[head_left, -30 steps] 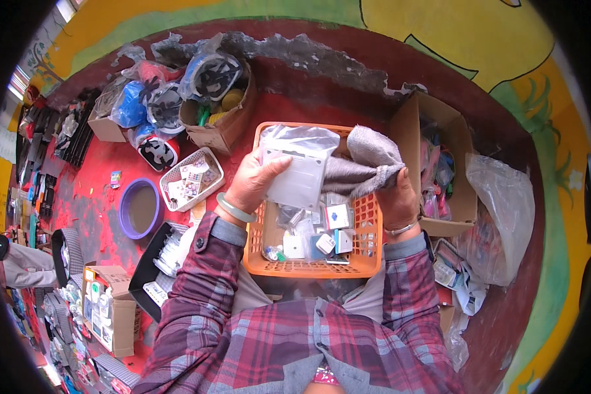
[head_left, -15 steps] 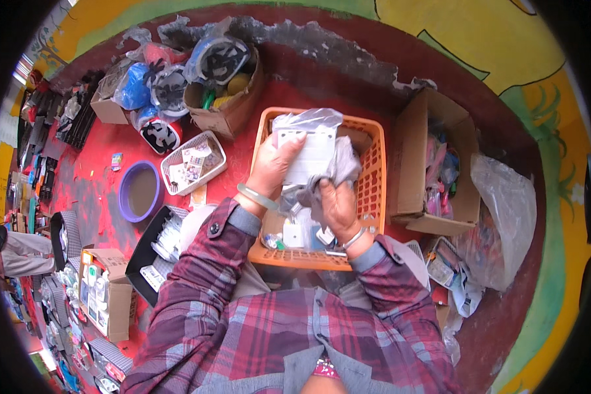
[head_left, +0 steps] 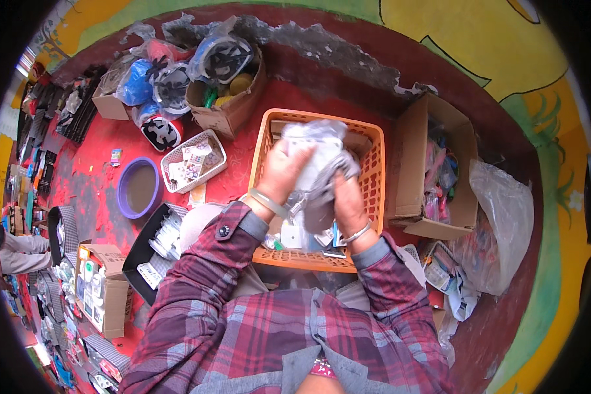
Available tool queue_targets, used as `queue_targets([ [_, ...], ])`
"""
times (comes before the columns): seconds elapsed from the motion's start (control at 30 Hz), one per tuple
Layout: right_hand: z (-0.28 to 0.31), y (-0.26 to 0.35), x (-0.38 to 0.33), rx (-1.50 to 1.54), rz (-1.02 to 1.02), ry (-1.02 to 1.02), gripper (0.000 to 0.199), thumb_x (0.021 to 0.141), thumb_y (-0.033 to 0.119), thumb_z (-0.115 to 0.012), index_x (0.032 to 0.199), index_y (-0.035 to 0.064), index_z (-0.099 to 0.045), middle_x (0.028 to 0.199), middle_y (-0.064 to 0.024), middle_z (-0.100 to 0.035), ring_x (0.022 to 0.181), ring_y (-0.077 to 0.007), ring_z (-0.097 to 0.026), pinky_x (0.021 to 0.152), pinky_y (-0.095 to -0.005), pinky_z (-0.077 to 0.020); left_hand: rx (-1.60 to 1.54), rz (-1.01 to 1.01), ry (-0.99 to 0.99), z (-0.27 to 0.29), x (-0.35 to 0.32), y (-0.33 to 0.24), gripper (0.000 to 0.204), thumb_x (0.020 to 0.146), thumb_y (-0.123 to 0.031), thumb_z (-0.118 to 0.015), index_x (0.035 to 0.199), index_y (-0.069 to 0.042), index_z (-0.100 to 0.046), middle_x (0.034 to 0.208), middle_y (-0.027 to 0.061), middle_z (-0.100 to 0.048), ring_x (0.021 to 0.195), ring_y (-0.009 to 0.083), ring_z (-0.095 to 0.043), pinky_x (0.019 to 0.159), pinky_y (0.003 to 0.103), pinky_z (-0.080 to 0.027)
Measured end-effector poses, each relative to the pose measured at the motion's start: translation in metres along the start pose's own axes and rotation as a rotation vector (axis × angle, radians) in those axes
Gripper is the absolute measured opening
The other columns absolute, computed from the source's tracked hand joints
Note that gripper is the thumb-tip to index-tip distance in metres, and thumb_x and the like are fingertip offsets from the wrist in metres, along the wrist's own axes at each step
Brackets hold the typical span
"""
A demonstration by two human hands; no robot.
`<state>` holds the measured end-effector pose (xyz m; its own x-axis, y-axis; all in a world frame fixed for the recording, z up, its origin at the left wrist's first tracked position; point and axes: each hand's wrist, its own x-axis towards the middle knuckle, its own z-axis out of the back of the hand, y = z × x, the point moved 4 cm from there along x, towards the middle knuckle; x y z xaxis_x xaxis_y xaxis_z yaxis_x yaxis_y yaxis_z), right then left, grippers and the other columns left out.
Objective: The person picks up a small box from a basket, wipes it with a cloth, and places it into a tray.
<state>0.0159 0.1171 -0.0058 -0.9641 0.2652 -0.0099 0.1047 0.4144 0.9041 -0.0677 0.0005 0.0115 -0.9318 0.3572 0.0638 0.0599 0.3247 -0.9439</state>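
Note:
Above an orange plastic basket (head_left: 374,190), my left hand (head_left: 282,172) grips a white flat rectangular piece (head_left: 303,139), its thumb lying over the near face. Motion blurs the piece, and a cloth hides part of it. My right hand (head_left: 350,205) is closed on that grey cloth (head_left: 323,197), which lies against the piece's right side and hangs down below it. Under both hands, inside the basket, are a small white square item (head_left: 291,235) and other small goods, partly covered by the cloth.
At right stands an open cardboard box (head_left: 410,177) of colourful packets, beside a clear plastic bag (head_left: 502,223). To the left are a white basket (head_left: 217,172), a purple basin (head_left: 121,192) and a black tray (head_left: 138,259). Bagged helmets (head_left: 223,60) fill a carton at the back.
The grey cloth has shifted up over the white piece and covers more of it. My left hand has moved slightly down and the right slightly up; both still hold their things.

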Motion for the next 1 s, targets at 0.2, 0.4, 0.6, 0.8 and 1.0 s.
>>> queue_targets([
  [0.2, -0.005, -0.010, -0.004, 0.063, -0.013, 0.058, 0.044, 0.095, 0.024, -0.046, 0.132, 0.0035, -0.036, 0.124, -0.0062, -0.048, 0.112, -0.0162, -0.046, 0.097, -0.0299, -0.0369, -0.230, 0.070, 0.037, 0.001, 0.004, -0.012, 0.034, 0.088, -0.020, -0.060, 0.115, 0.000, -0.053, 0.102, 0.0054, -0.061, 0.089, 0.0129, -0.060, 0.078, 0.026, -0.049],
  [0.4, 0.001, 0.028, 0.000, 0.264, -0.102, 0.015, 0.039, 0.090, 0.024, -0.056, 0.122, 0.0033, -0.050, 0.113, -0.0049, -0.058, 0.103, -0.0156, -0.055, 0.091, -0.0290, -0.0428, -0.190, 0.118, 0.133, -0.011, -0.001, -0.011, 0.041, 0.085, -0.022, -0.064, 0.116, 0.001, -0.051, 0.105, 0.0060, -0.059, 0.093, 0.0118, -0.056, 0.081, 0.025, -0.046],
  [0.6, 0.012, 0.037, -0.002, -0.606, 0.380, -0.207, 0.036, 0.087, 0.020, -0.061, 0.115, -0.0008, -0.053, 0.106, -0.0124, -0.061, 0.091, -0.0184, -0.061, 0.079, -0.0315, -0.0485, 0.021, 0.247, -0.039, -0.009, -0.005, 0.008, 0.055, 0.087, -0.027, -0.062, 0.129, -0.003, -0.037, 0.110, 0.0051, -0.056, 0.102, 0.0149, -0.054, 0.088, 0.029, -0.043],
  [0.8, -0.035, 0.042, -0.028, -1.252, 0.820, 0.027, 0.050, 0.072, 0.016, -0.070, 0.116, -0.0004, -0.053, 0.120, -0.0180, -0.052, 0.107, -0.0333, -0.052, 0.090, -0.0402, -0.0392, -0.770, 0.383, 0.201, -0.028, -0.021, 0.014, 0.069, 0.079, -0.056, -0.059, 0.127, -0.009, -0.042, 0.117, 0.0063, -0.054, 0.110, 0.0223, -0.052, 0.098, 0.039, -0.040],
  [1.0, 0.024, 0.082, -0.001, -0.585, 0.279, -0.164, 0.042, 0.097, 0.034, -0.041, 0.120, 0.0009, -0.051, 0.110, -0.0078, -0.058, 0.098, -0.0170, -0.056, 0.089, -0.0304, -0.0415, -0.915, 0.225, 0.117, -0.019, -0.003, -0.019, 0.066, 0.080, -0.042, -0.063, 0.131, -0.007, -0.038, 0.128, 0.0124, -0.048, 0.118, 0.0307, -0.046, 0.100, 0.049, -0.037],
])
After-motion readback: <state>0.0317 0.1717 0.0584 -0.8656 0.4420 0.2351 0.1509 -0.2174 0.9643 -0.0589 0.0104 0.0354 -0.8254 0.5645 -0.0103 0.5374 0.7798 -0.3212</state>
